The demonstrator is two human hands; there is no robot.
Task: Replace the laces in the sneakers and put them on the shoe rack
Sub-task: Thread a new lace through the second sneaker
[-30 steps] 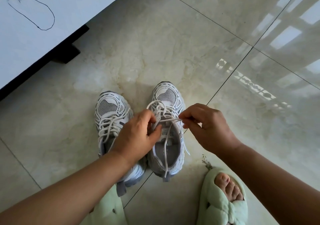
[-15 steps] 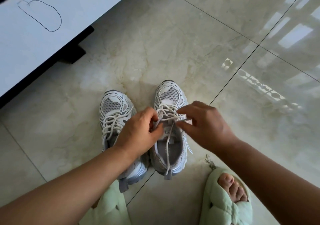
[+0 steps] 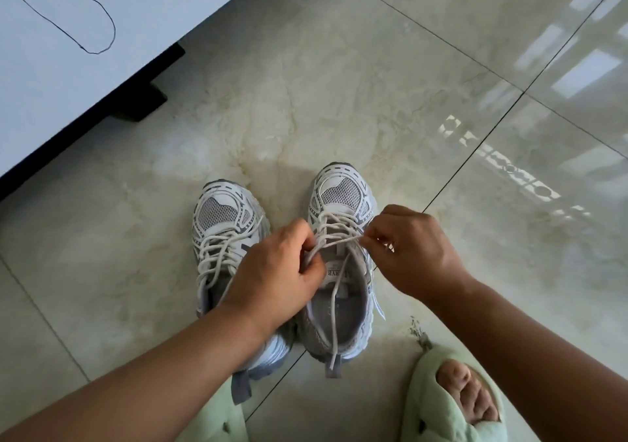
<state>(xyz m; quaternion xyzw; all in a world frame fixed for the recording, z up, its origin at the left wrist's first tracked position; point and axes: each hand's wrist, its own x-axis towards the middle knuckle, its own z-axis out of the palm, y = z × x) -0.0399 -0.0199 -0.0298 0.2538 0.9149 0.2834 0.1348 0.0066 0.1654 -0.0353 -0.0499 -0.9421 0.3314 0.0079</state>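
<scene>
Two white-and-grey mesh sneakers stand side by side on the glossy cream marble-tiled floor (image 3: 373,85), and the lacing of the right-hand sneaker (image 3: 339,271) is the step in hand. The left hand (image 3: 275,271) has its fingers curled round the off-white cord lace (image 3: 336,237) at the near side of the tongue, while the right hand (image 3: 411,251) pinches the other stretch of the same lace between thumb and fingertips, drawing it taut across the upper eyelets. A loose end of that lace trails down through the shoe's opening and over the heel. The left-hand sneaker (image 3: 224,237) looks already laced, its cord crossing loosely over the tongue, its heel hidden under the left forearm.

Both sneakers point away from the person, toes toward the far tiles and heels toward the pale green padded slippers (image 3: 452,401) at the bottom of the view; their long axes run nearly parallel, close to each other but whether they touch cannot be told.

Judging by this, the task is past its middle: the next move likely calls for snugging the crossing, feeding the ends through whatever eyelets remain near the collar and tying off, keeping even tension so the tongue stays centred. No shoe rack shows plainly; a white cabinet with a dark base (image 3: 85,68), a pen outline drawn on its top, stands at the far left, and whether that serves as the rack cannot be told
</scene>
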